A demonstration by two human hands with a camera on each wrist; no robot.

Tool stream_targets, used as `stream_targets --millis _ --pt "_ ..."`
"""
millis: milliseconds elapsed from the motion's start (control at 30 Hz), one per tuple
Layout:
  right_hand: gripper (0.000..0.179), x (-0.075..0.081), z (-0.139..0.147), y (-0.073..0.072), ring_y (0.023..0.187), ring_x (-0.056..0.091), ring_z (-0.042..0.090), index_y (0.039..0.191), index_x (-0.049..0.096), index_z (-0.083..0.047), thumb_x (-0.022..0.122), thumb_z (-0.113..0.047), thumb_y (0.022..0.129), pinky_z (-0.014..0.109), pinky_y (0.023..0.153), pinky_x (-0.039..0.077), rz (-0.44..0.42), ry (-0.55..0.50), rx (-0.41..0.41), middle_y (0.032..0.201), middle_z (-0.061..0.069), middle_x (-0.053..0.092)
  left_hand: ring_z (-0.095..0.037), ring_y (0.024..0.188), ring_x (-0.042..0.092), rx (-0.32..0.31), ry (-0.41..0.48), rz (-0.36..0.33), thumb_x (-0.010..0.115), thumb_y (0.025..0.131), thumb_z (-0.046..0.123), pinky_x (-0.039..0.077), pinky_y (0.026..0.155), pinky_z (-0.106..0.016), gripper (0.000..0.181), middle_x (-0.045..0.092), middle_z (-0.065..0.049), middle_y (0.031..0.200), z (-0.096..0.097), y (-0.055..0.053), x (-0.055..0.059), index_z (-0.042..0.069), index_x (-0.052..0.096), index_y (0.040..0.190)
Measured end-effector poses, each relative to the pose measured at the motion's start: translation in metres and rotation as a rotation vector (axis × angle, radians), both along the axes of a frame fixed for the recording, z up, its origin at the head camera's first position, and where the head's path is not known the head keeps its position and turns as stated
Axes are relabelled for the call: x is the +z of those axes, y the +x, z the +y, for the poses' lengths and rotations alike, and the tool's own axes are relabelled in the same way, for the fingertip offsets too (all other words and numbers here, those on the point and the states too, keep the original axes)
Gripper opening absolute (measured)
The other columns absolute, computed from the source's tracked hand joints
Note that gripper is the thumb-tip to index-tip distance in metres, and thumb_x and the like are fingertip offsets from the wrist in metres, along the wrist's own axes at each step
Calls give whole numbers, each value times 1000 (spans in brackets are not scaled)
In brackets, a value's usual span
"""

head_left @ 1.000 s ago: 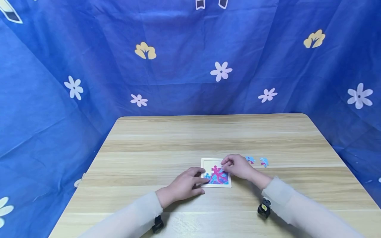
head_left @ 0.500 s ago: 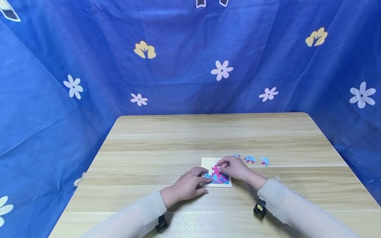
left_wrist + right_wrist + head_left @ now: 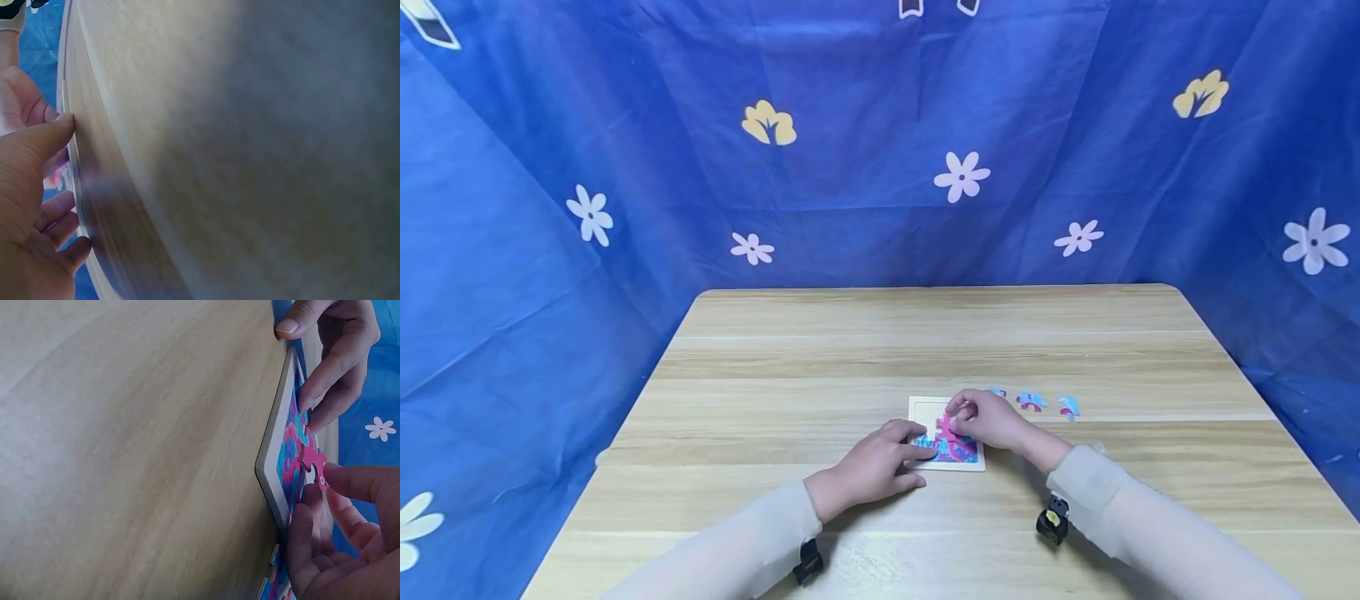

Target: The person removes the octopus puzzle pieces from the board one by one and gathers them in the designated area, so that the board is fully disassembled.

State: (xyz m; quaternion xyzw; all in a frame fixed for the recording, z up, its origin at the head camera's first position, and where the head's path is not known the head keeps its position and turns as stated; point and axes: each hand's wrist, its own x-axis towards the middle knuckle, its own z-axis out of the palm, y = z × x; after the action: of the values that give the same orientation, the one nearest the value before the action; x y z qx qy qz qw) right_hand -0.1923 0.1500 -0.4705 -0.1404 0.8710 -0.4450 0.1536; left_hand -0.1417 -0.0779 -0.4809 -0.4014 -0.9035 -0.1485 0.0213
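Observation:
A small jigsaw puzzle with a pale frame (image 3: 951, 467) lies on the table, its near part filled with pink, blue and purple pieces. My right hand (image 3: 992, 421) is over its right side. Between thumb and fingertips it pinches a pink puzzle piece (image 3: 314, 458), tilted up from the board in the right wrist view. My left hand (image 3: 872, 468) lies at the frame's left side with fingers extended; its fingertips reach onto the fitted pieces, and its thumb (image 3: 297, 322) is by the frame's near edge.
Several loose blue-and-pink puzzle pieces (image 3: 1032, 402) lie in a row right of the frame, one partly behind my right hand. The wooden table (image 3: 760, 375) ends at a blue flowered cloth (image 3: 850, 167). A black device (image 3: 1052, 521) is strapped at each wrist.
My right hand has shifted left over the puzzle, uncovering another loose piece behind it. The pink piece now stands tilted in its fingers. My left hand has slid slightly right onto the board.

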Motion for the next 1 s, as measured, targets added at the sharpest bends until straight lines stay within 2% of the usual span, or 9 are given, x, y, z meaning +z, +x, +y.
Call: stream_targets --millis 167,333,633,800,1000 --pt "16 1 3 0 74 62 14 100 62 -3 66 -1 85 29 71 50 -3 -53 21 80 1 67 -25 123 47 1 -5 7 71 85 37 38 104 -36 42 53 -10 131 0 0 0 17 67 122" --pt "14 1 4 0 75 63 14 99 61 -3 65 0 86 29 71 50 7 -61 28 81 2 68 -24 122 47 2 -5 7 71 85 37 38 104 -35 42 53 -10 131 1 0 0 17 67 122" --pt "15 3 9 1 71 64 17 104 60 -2 61 0 89 29 56 52 -35 -136 7 81 4 68 -25 123 47 7 -6 -1 70 85 37 39 103 -37 42 53 -11 131 1 1 2 17 67 122" --pt "18 2 21 1 71 65 19 108 58 1 61 -2 90 31 58 54 -74 -195 -9 83 7 68 -26 122 47 8 -8 -5 71 85 37 39 103 -37 42 53 -11 131 1 3 2 18 67 122" --pt "21 0 41 1 75 65 22 111 58 0 61 -5 91 34 63 56 -94 -192 -39 84 7 67 -25 124 46 20 -18 -15 70 86 38 38 103 -37 42 52 -10 132 1 4 2 19 67 123"
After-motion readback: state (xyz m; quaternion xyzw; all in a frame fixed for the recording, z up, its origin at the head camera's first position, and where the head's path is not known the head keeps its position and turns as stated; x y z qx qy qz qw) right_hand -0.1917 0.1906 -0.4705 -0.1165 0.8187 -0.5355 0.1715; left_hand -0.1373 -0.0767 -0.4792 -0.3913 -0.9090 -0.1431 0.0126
